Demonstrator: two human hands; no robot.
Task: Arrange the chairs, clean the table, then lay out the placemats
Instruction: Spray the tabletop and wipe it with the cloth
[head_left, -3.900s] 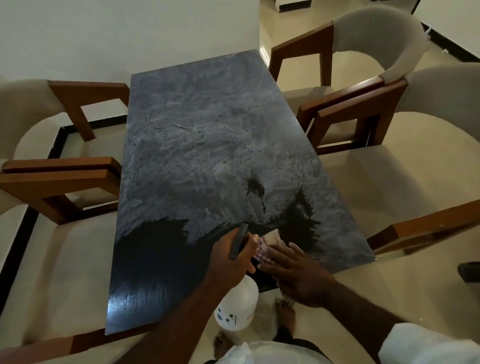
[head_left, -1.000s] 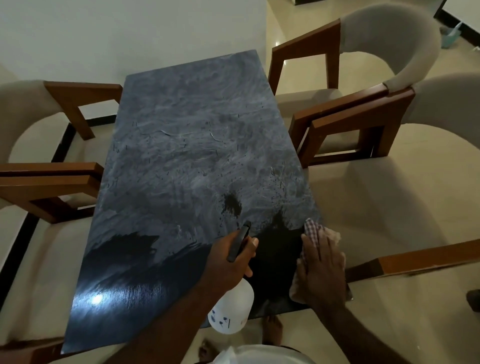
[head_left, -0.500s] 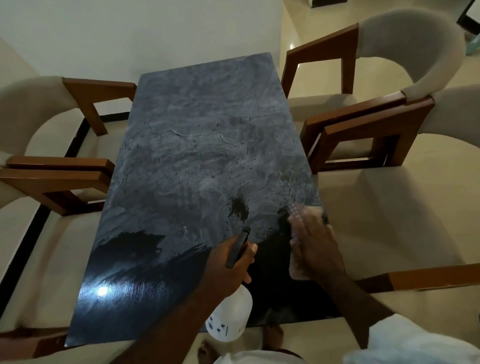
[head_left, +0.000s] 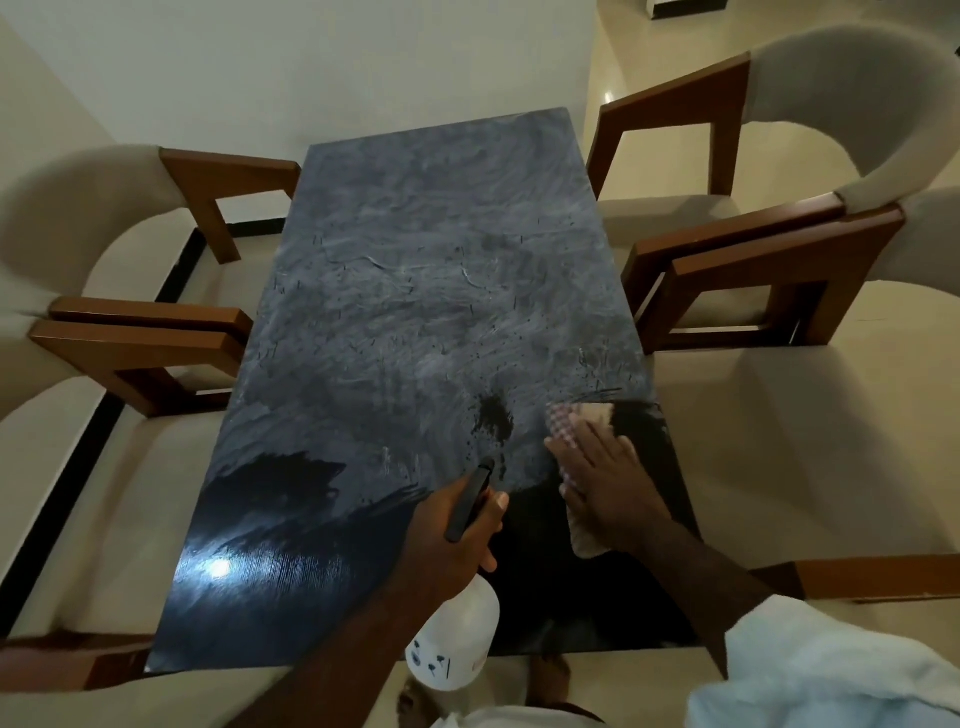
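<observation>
Shifted farther up the right side of the tabletop (head_left: 415, 291) since a second ago: right hand (head_left: 605, 486), fingers flat, pressing the checked cloth (head_left: 582, 415) onto the smeared surface; left hand (head_left: 452, 525) curled round the spray bottle (head_left: 457, 639) at the near edge; chairs (head_left: 769, 270) close along both long sides.

Spray bottle (head_left: 453, 647): dark marks, seemingly print, unreadable.
</observation>
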